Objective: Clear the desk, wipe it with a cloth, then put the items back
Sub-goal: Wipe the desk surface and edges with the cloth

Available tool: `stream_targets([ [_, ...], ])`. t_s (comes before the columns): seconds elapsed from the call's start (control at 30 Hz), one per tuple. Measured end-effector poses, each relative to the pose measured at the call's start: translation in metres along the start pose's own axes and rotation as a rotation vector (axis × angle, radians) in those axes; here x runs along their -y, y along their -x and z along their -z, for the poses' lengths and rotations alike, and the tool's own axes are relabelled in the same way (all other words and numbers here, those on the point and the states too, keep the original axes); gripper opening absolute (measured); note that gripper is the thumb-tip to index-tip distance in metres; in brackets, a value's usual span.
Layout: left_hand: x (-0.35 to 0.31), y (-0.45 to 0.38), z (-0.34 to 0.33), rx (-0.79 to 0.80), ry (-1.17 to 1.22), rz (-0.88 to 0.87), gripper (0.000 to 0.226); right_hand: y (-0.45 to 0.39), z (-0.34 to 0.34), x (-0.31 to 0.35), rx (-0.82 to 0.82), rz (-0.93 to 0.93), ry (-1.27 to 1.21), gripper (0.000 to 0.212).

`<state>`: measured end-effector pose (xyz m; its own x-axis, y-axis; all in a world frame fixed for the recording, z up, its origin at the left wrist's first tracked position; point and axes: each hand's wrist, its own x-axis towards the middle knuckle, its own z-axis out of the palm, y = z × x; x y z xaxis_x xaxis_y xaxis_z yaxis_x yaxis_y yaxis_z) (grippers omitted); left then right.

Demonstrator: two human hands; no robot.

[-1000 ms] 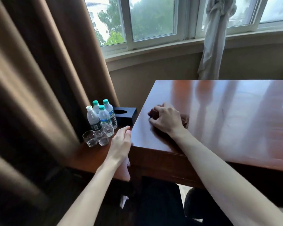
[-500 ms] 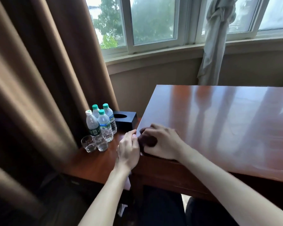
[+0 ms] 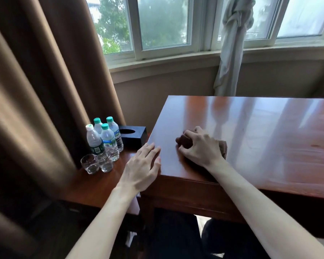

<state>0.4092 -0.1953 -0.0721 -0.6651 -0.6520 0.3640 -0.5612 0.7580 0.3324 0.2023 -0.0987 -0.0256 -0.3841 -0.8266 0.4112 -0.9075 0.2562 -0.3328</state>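
Right hand [image 3: 199,148] grips a bunched brown cloth [image 3: 185,142], fingers curled round it, pressed on the table [image 3: 251,131] near its left end. Half a second ago that hand and cloth sat right at the near-left corner; now they are further in from the edge, so a wipe stroke has just run away from the corner (a second ago the hand was also inboard, so it looks like back-and-forth passes).

Left hand [image 3: 142,167] lies flat, fingers straight, holding nothing, fingertips resting on the table's left edge; it was bunched tight beside the right hand before and is now apart from it.

Cleared items stand on the lower side table [image 3: 94,186]: four water bottles [image 3: 105,139], two glasses [image 3: 96,163], a black tissue box [image 3: 132,135], all untouched.

Judgement: clearing done, wiping in progress at the left end, glossy top to the right possibly done already (cannot tell). Putting items back not yet begun.
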Motion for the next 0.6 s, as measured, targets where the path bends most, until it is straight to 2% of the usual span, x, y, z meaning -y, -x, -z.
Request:
stream_targets([
  [0.07, -0.002, 0.001, -0.005, -0.05, 0.027, 0.035, 0.054, 0.037, 0.002, 0.016, 0.022, 0.176, -0.075, 0.034],
  [0.13, -0.002, 0.001, -0.007, -0.065, 0.026, 0.034, 0.055, 0.051, 0.01, 0.016, 0.145, 0.232, -0.176, 0.033],
  [0.2, -0.001, 0.001, -0.005, -0.056, 0.027, 0.036, 0.056, 0.027, 0.013, 0.011, 0.178, 0.205, -0.226, 0.037],
  [0.3, -0.003, 0.003, -0.004, -0.026, 0.025, 0.038, 0.056, -0.007, -0.002, 0.008, 0.039, -0.01, -0.125, 0.039],
  [0.33, -0.004, 0.003, -0.003, -0.027, 0.028, 0.038, 0.057, -0.008, -0.008, 0.013, 0.011, -0.031, -0.071, 0.036],
  [0.4, -0.004, 0.003, -0.003, -0.036, 0.024, 0.034, 0.057, 0.012, -0.01, 0.028, -0.019, 0.057, -0.051, 0.032],
  [0.5, -0.003, 0.0, 0.001, 0.008, -0.004, 0.024, 0.059, 0.043, -0.004, 0.031, 0.105, 0.219, -0.174, 0.033],
  [0.53, -0.005, -0.003, 0.003, 0.017, -0.017, 0.025, 0.059, 0.036, -0.002, 0.027, 0.125, 0.217, -0.196, 0.035],
  [0.6, -0.01, -0.006, 0.004, 0.01, -0.034, 0.044, 0.058, 0.009, -0.004, 0.018, 0.058, 0.093, -0.168, 0.037],
])
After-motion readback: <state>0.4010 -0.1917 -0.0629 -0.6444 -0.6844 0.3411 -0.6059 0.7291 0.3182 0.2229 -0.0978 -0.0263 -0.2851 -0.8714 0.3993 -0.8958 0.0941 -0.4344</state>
